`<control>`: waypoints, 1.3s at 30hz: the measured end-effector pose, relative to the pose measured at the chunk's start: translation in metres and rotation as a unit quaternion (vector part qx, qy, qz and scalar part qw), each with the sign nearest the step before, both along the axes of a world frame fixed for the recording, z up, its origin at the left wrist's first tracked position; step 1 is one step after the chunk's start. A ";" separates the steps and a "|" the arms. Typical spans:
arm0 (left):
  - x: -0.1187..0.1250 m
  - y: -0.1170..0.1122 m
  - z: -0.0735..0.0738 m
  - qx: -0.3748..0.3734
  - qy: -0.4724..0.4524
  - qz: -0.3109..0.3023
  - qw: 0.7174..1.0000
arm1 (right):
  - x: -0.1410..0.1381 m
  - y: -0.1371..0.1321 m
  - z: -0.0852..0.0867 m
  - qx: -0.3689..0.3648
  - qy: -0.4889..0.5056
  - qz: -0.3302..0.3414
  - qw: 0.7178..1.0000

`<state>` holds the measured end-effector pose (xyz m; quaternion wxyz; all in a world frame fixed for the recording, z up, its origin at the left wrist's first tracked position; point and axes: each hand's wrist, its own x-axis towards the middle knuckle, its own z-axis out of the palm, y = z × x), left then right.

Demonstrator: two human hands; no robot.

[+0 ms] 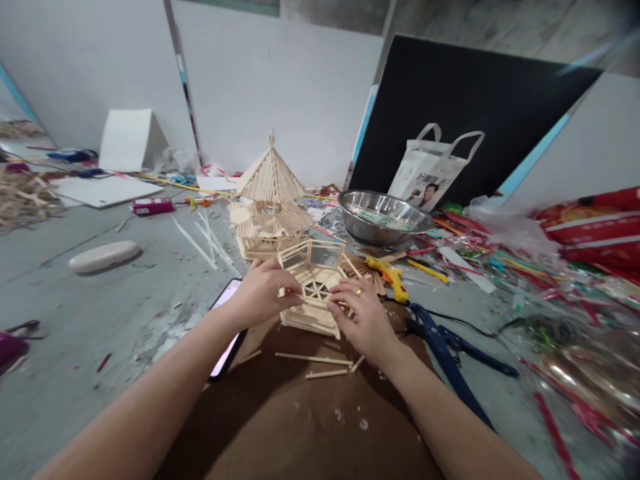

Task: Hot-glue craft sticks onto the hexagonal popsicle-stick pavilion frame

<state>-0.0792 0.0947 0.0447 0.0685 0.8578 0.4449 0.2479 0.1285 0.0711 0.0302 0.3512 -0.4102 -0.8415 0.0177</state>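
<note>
Right in front of me stands a small many-sided frame of thin wooden sticks (313, 325), with open railings and a spoked floor. My left hand (265, 290) is closed at its left front side, thumb and fingertips pinching the frame near the upper front rail. On the other side my right hand (363, 313), with a ring on one finger, grips the frame's right front edge. The fingertips hide the exact spots of contact. Behind the frame rises a stick pavilion (270, 180) with a pointed roof. Several loose sticks (315, 359) lie on the brown board (300, 427) below my hands.
A phone (227, 333) lies beside my left wrist. To the right are a yellow glue gun (387, 275), blue-handled cutters (445, 360) and a steel bowl (383, 220). Clear glue sticks (210, 237) and a white oval case (104, 257) lie left. Colourful scraps cover the right floor.
</note>
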 end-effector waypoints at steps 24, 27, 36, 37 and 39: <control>-0.002 0.003 -0.003 0.003 -0.055 -0.017 0.998 | 0.008 0.002 -0.001 -0.006 -0.003 -0.005 1.000; -0.002 0.004 -0.004 0.004 -0.060 -0.023 0.998 | 0.012 0.003 0.001 -0.011 -0.005 0.003 1.000; -0.002 0.004 -0.003 0.023 -0.010 -0.018 1.000 | 0.015 0.002 0.005 -0.062 -0.003 0.013 0.998; -0.002 0.004 -0.003 0.023 -0.012 -0.019 0.999 | 0.015 0.002 0.005 -0.067 -0.002 0.015 0.998; -0.003 0.004 -0.003 0.022 -0.016 -0.022 0.999 | 0.014 0.002 0.006 -0.081 -0.001 0.018 0.997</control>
